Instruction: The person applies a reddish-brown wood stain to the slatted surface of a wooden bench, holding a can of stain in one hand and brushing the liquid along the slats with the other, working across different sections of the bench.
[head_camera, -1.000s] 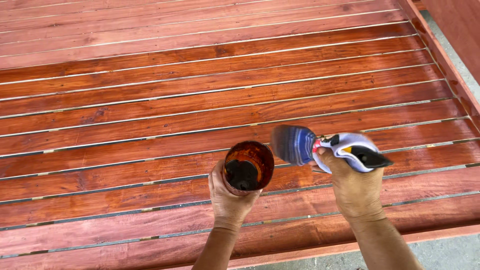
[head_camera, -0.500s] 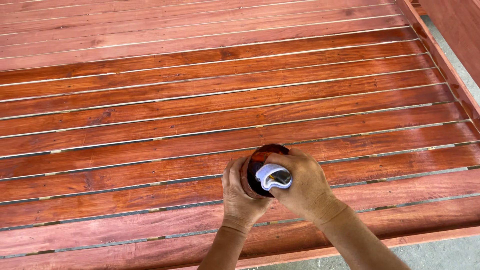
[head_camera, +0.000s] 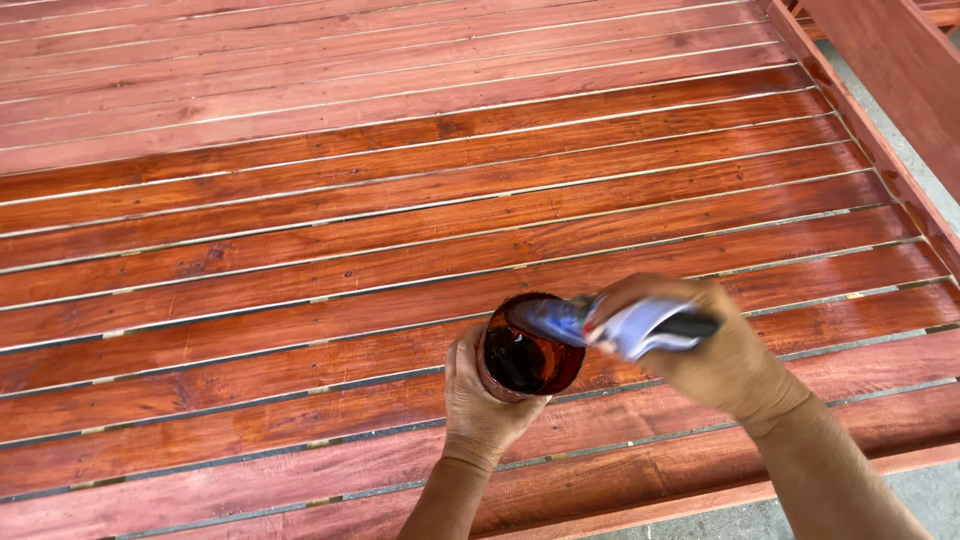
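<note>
hands: left (head_camera: 482, 400) grips cup (head_camera: 528, 352) of dark stain; right (head_camera: 700, 345) holds brush (head_camera: 610, 322)

Both forearms are bare, the left hand (head_camera: 487, 398) and right hand (head_camera: 712, 352) ungloved.

1. Your left hand (head_camera: 487, 397) wraps the cup (head_camera: 529, 348), so you see only its rim and dark inside; its outer wall and base are hidden.
2. The brush (head_camera: 620, 322) in your right hand (head_camera: 712, 350) is smeared by motion; its bristle end is too blurred to tell whether it touches the liquid or only the rim.
3. Your right fingers (head_camera: 650, 295) cover much of the brush handle.
4. Both forearms run off the bottom edge.
5. The slatted wooden platform (head_camera: 400, 200) is cut off at the top, left and bottom edges, so its full extent can't be told.
</note>
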